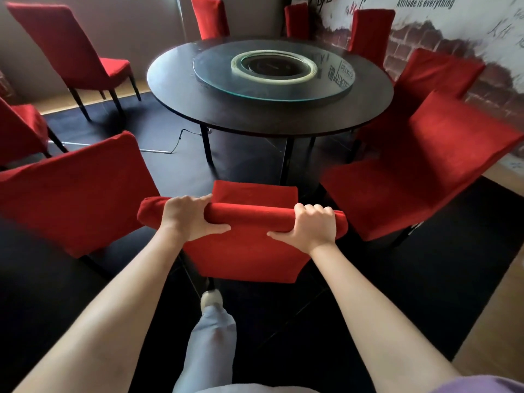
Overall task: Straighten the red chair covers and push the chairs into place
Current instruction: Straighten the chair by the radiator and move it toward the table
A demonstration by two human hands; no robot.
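Centrally, both hands grasp the top edge of the backrest of the nearest chair [249,251], which stands just short of the round desk [181,89] with its seat pointing toward the desk legs. Left hand [185,218]: grip closed round the left part of the edge, fingers curled over the top, thumb along the near face of the red cover [246,217]. Right hand [310,226]: grip likewise closed round the right part, knuckles up, thumb on the near face. Cover bunched into a rolled ridge along the edge between the hands. Below, one trouser leg and a light shoe [211,299] beside the chair's rear leg, on dark flooring [397,279]. Flanking it, a left chair [76,191] and a right chair [425,171], both red-covered and angled toward the desk. On the desk, a glass turntable [272,72]. Further red chairs ring the far side, one standing well apart at upper left [65,46].
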